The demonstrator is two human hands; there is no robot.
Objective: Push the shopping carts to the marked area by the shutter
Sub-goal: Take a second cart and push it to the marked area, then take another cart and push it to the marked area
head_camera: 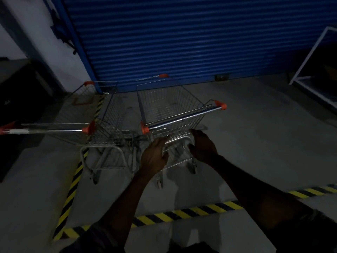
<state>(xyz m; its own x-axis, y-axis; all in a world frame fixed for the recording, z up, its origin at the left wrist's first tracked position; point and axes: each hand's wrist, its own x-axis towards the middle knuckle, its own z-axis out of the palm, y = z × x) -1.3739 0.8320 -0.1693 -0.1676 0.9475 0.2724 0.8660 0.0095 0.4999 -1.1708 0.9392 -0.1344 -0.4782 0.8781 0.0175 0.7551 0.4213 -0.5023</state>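
The scene is very dim and slightly blurred, so fine detail is lost. The left silver wire shopping cart (pixel 109 117) has its handle cut off by the left edge of the picture, and its wheels are hard to make out. A dark bulky shape (pixel 21 92) at the far left cannot be identified. A white metal shelf frame (pixel 308 57) at the far right is partly out of view.

Both hands reach forward. The left hand (pixel 155 155) and the right hand (pixel 203 147) are open, with fingers loosely spread and nothing held. They sit at the near end of the right silver wire shopping cart (pixel 164 106), just below its handle bar, one on each side of its rear wire panel. Whether the fingertips touch the wire cannot be told.

The right cart stands on the grey concrete floor (pixel 255 143), inside the yellow-and-black striped floor tape (pixel 182 213). Its far end is close to the blue ribbed roller shutter (pixel 182 33). It has a chrome handle with orange end caps. The left cart stands just beside it, over the left strip of tape.
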